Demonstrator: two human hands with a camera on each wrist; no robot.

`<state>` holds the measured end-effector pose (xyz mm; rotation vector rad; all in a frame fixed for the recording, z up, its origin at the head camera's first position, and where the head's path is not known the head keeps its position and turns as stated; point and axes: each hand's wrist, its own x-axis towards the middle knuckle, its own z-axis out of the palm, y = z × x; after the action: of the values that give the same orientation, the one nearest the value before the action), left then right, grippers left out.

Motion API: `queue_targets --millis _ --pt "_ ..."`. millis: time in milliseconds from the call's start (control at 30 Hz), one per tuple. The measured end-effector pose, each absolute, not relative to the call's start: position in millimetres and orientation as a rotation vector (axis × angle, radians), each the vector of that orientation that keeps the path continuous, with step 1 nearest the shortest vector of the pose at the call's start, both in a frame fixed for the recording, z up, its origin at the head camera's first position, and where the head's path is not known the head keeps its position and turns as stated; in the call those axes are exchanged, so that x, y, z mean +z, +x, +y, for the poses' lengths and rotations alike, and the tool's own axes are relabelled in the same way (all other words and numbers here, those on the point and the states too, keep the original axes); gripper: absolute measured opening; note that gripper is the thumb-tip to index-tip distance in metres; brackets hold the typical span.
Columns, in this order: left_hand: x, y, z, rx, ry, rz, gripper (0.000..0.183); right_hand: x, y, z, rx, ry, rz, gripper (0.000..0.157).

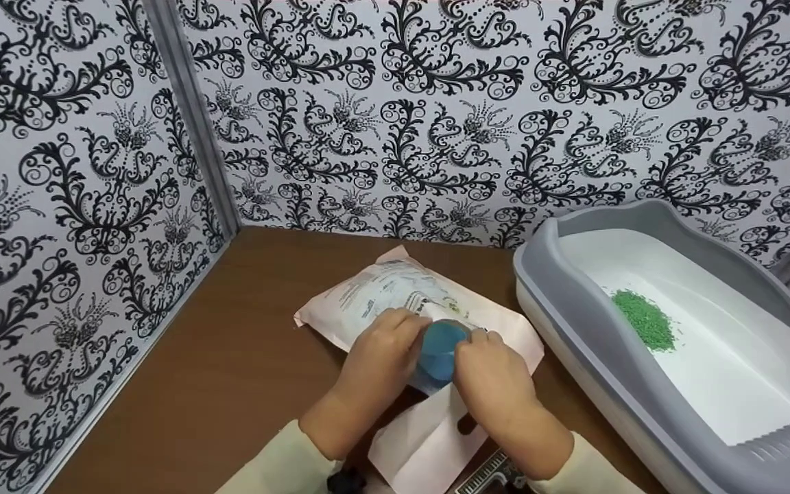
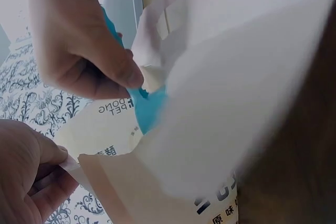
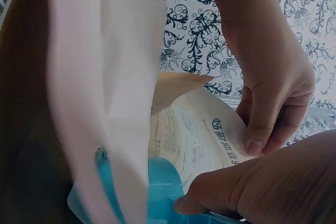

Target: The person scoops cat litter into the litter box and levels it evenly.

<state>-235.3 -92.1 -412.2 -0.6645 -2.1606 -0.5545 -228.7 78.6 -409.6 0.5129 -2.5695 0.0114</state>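
A pale pink litter bag with printed text lies on the brown table, its mouth toward me. My left hand pinches the edge of the bag's mouth between thumb and fingers; the left wrist view shows this pinched edge. My right hand grips a blue scoop, with the thumb on it in the right wrist view. The scoop sits at the bag's opening, partly behind the bag's wall. What lies inside the bag is hidden.
To the right stands a grey-rimmed white litter box with a small heap of green pellets. A pale flap with a handle hole hangs near the table's front. Patterned walls enclose the back and left.
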Motion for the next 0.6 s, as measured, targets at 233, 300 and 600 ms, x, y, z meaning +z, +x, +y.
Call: queue_targets --millis 233,300,600 --pt "-410.2 -234.4 -93.8 -0.554 -0.663 -2.171 0.017 -412.4 -233.5 67.9 -0.011 0.514 -2.557 0.003" --pt "-409.8 -233.9 -93.9 -0.556 -0.666 -2.177 0.017 -414.3 -234.4 65.2 -0.032 0.511 -2.548 0.003" --pt "-410.1 -234.8 -93.6 -0.561 -0.664 -2.159 0.017 -424.2 -231.4 51.8 -0.151 0.487 -2.473 0.004"
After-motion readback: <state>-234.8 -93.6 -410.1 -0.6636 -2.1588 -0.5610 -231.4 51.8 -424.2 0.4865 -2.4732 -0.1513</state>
